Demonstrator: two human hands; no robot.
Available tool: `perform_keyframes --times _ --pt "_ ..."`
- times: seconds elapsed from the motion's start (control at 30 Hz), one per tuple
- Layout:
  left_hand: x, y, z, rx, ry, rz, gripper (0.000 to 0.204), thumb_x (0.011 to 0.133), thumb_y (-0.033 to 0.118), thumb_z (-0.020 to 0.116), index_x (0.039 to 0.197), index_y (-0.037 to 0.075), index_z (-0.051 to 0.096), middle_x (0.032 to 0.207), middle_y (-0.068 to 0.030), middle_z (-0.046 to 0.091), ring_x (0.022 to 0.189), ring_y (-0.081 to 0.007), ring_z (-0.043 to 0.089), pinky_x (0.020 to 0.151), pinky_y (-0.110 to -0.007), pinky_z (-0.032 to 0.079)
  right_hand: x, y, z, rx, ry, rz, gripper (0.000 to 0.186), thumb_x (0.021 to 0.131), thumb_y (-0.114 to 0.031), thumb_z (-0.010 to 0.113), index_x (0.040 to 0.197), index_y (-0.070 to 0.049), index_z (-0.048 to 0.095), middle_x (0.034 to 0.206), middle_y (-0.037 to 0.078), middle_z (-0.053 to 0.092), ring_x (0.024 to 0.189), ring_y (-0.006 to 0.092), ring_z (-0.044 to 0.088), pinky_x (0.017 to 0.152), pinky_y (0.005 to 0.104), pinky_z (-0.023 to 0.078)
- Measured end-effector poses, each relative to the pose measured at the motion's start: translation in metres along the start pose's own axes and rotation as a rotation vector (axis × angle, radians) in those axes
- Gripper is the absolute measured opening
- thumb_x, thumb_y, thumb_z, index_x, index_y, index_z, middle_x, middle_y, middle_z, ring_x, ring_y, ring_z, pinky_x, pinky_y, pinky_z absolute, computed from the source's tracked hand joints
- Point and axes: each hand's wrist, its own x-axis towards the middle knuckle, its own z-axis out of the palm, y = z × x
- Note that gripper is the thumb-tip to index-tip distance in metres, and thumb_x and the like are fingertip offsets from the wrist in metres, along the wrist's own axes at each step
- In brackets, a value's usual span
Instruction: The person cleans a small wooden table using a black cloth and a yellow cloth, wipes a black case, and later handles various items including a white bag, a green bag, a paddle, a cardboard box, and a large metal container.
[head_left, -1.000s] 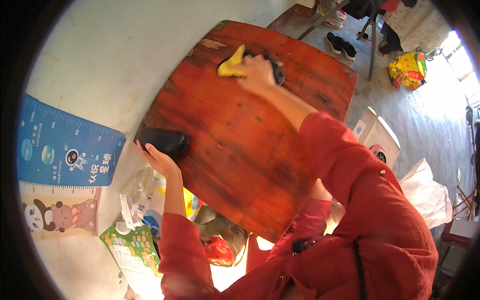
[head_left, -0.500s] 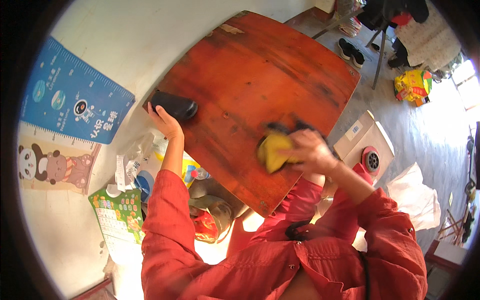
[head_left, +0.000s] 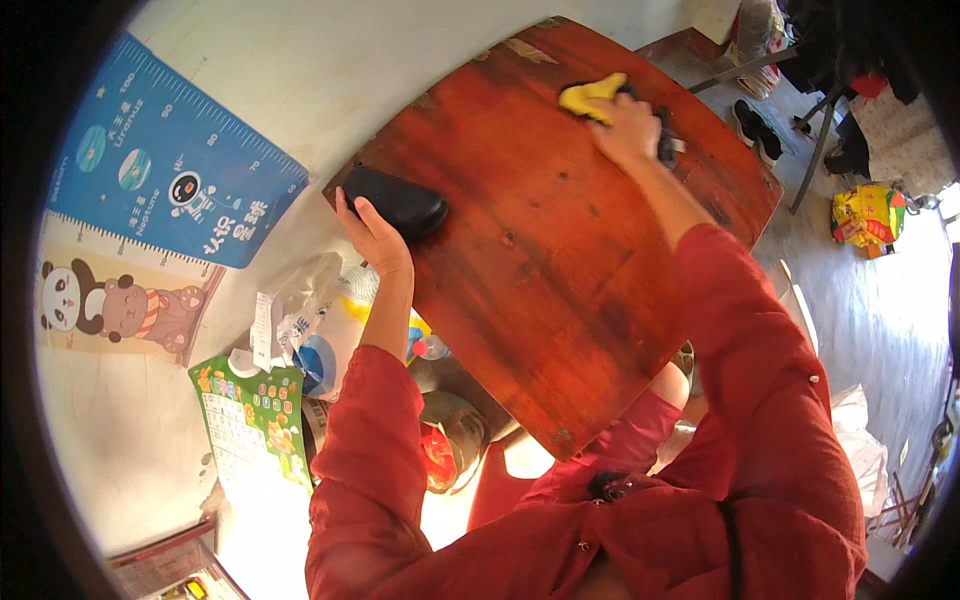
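Observation:
A worn, reddish-brown wooden tabletop stands before me. On its left corner lies a smooth black oblong object, rounded like a case; its kind is unclear. My left hand rests at the table's left edge against that object, fingers stretched and thumb apart. Toward the far side, my right hand presses a yellow cloth down on the wood, its fingers closed over it. Dark material with a small pale tag shows on the other side of that hand, partly hidden by it.
A blue height chart hangs on the left wall, above a green poster. Bags and a bottle crowd beneath the table's left side. Black shoes and a yellow-red package lie on the floor at right.
My right hand has swept the yellow cloth from the near right part of the tabletop to its far side. My left hand keeps its place by the black object; the view has shifted slightly.

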Motion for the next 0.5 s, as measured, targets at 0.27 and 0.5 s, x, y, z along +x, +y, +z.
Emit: perform_keyframes --times 0.27,0.5 --pt "0.015 -0.021 -0.006 0.127 0.033 0.152 0.058 0.104 0.040 0.038 0.143 -0.003 0.042 0.146 -0.0262 0.045 0.131 -0.0415 0.046 0.109 -0.043 0.038 -0.167 -0.119 -0.042 0.476 0.104 -0.661 0.056 0.061 -0.021 0.079 0.115 -0.033 0.069 0.097 0.007 0.052 0.094 0.0309 0.051 0.074 0.0459 0.041" --pt "0.005 -0.019 0.002 0.037 0.041 0.186 0.056 0.104 0.036 0.040 0.140 -0.006 0.043 0.141 -0.0273 0.049 0.129 -0.0413 0.048 0.109 -0.043 0.038 -0.285 -0.040 -0.126 0.707 -0.271 -0.889 0.056 0.065 -0.022 0.077 0.120 -0.028 0.070 0.120 0.008 0.060 0.113 0.0298 0.056 0.091 0.0442 0.044"
